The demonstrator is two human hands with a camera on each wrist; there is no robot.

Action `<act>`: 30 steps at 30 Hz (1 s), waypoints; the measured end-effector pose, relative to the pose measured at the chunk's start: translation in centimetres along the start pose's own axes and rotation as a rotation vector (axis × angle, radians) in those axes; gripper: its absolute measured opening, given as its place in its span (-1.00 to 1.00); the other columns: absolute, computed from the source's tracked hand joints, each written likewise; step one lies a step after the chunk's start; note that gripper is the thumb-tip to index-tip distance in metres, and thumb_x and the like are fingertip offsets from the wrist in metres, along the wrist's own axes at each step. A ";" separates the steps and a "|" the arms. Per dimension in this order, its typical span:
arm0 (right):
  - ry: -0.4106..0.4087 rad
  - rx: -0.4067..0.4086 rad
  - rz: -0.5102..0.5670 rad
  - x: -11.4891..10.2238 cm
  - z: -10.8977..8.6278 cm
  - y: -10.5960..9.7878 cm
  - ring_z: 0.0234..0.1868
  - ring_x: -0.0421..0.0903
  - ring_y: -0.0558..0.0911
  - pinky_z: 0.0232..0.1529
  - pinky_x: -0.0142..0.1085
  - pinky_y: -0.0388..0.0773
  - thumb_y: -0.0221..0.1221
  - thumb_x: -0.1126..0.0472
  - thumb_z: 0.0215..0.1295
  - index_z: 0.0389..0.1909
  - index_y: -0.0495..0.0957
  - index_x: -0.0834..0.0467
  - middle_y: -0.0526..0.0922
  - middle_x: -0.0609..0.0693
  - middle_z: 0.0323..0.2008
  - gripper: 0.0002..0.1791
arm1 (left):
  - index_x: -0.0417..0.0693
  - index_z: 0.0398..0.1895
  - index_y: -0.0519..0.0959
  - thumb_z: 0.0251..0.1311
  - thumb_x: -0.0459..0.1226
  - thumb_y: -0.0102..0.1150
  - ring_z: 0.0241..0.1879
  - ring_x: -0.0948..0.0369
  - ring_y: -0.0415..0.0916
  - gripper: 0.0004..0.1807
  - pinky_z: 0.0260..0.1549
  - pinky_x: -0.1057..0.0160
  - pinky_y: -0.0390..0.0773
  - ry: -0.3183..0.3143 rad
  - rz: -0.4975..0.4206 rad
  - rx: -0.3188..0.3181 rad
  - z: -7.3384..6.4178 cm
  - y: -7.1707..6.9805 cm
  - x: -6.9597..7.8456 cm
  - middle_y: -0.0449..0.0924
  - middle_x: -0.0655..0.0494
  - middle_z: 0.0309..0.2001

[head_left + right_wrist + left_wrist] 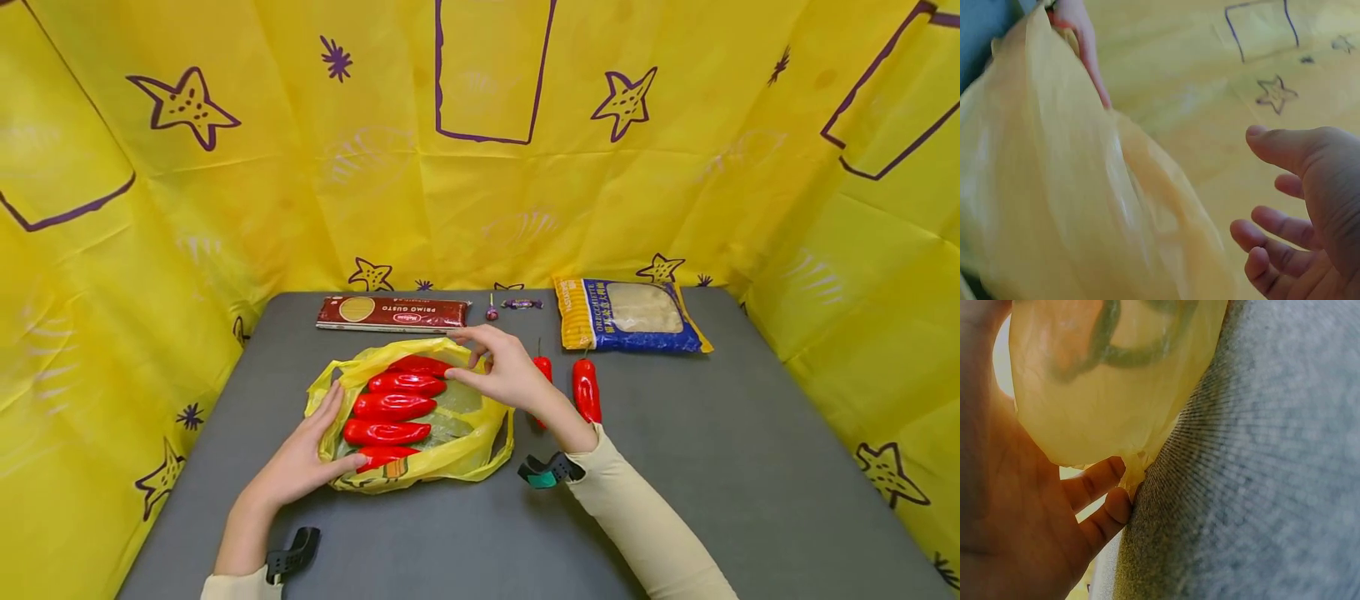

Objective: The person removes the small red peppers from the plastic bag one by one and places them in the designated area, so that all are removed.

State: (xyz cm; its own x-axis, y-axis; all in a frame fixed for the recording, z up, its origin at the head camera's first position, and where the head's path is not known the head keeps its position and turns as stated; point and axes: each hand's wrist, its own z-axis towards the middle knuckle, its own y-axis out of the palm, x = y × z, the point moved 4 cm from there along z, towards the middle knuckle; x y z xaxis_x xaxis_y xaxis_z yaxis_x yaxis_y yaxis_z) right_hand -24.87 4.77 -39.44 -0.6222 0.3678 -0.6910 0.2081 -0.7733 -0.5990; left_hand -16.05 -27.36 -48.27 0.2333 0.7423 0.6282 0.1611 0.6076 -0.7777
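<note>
- Left hand (307, 450), 8 o'clock from the bag's centre: rested spread against the rim, unclenched; a slip could have let the soft wall fold inward.
- Yellow bag (450, 468): lay gaping, with five red peppers (393, 407) in a row inside; a tugged rim could have disordered them.
- Right hand (510, 367), 2 o'clock: loosely bent, grasping nothing; a sideways sweep could have rolled the two loose peppers (587, 392), 3 o'clock.
- Orecchiette packet (686, 340), 2 o'clock, farther: its window showed pale contents.
</note>
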 end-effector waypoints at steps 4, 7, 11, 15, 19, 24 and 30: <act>-0.026 -0.054 -0.001 -1.3 1.0 1.7 -0.29 -0.10 0.70 -0.36 -0.34 0.63 0.53 0.15 0.26 0.31 0.61 0.20 0.71 0.11 0.09 -0.38 | -0.11 0.75 -0.11 0.21 0.15 0.45 0.64 -0.34 -0.08 0.26 0.41 -0.52 0.16 0.005 0.003 -0.002 0.3 0.0 0.1 -0.25 -0.03 0.76; -0.018 -0.101 -0.002 -2.1 1.5 3.0 -0.32 -0.18 0.68 -0.27 -0.27 0.69 0.52 0.12 0.27 0.32 0.59 0.21 0.71 0.06 0.09 -0.37 | -0.13 0.75 -0.10 0.19 0.15 0.46 0.64 -0.34 -0.08 0.27 0.42 -0.50 0.16 0.003 0.008 -0.003 0.3 -0.1 0.1 -0.24 -0.05 0.75; -0.022 -0.170 -0.017 -2.8 1.9 5.0 -0.37 -0.27 0.66 -0.17 -0.26 0.70 0.51 0.10 0.29 0.33 0.59 0.19 0.72 0.08 0.08 -0.37 | -0.14 0.74 -0.10 0.19 0.15 0.47 0.64 -0.34 -0.08 0.27 0.43 -0.50 0.16 0.002 0.008 -0.005 0.2 -0.1 0.1 -0.24 -0.06 0.75; -0.028 -0.246 -0.033 -3.3 2.0 6.9 -0.43 -0.33 0.62 -0.23 -0.43 0.62 0.50 0.07 0.30 0.31 0.61 0.18 0.74 0.11 0.06 -0.39 | -0.14 0.74 -0.10 0.20 0.15 0.47 0.63 -0.34 -0.08 0.27 0.42 -0.51 0.15 0.006 0.002 -0.006 0.2 -0.1 0.2 -0.24 -0.06 0.75; -0.010 -0.322 -0.053 -3.6 1.7 8.9 -0.52 -0.37 0.57 -0.33 -0.57 0.53 0.49 0.06 0.31 0.28 0.62 0.20 0.75 0.08 0.04 -0.41 | -0.15 0.74 -0.09 0.21 0.15 0.46 0.63 -0.34 -0.07 0.26 0.41 -0.52 0.15 0.005 -0.006 -0.006 0.2 -0.1 0.2 -0.24 -0.06 0.75; -0.039 -0.390 -0.146 -3.9 1.0 11.0 -0.36 -0.35 0.66 -0.18 -0.61 0.54 0.50 0.03 0.29 0.21 0.68 0.13 0.79 -0.06 0.01 -0.48 | -0.15 0.74 -0.07 0.20 0.16 0.46 0.63 -0.33 -0.07 0.25 0.40 -0.53 0.16 -0.001 -0.006 -0.005 0.1 -0.1 0.1 -0.23 -0.05 0.75; -0.088 -0.440 -0.254 -4.1 0.3 12.4 0.10 -0.30 0.68 0.20 -0.52 0.52 0.48 0.00 0.32 0.16 0.75 0.04 0.79 -0.17 0.08 -0.57 | -0.15 0.74 -0.07 0.19 0.14 0.48 0.63 -0.34 -0.07 0.26 0.40 -0.52 0.17 0.010 -0.004 -0.003 0.2 0.0 0.1 -0.24 -0.05 0.75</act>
State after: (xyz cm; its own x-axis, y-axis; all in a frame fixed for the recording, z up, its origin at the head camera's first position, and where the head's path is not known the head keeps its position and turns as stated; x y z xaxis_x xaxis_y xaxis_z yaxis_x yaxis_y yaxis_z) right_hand -19.97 -6.44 -43.91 -0.7517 0.4559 -0.4765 0.3283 -0.3680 -0.8699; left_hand -16.23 -27.28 -48.19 0.2420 0.7367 0.6314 0.1648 0.6101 -0.7750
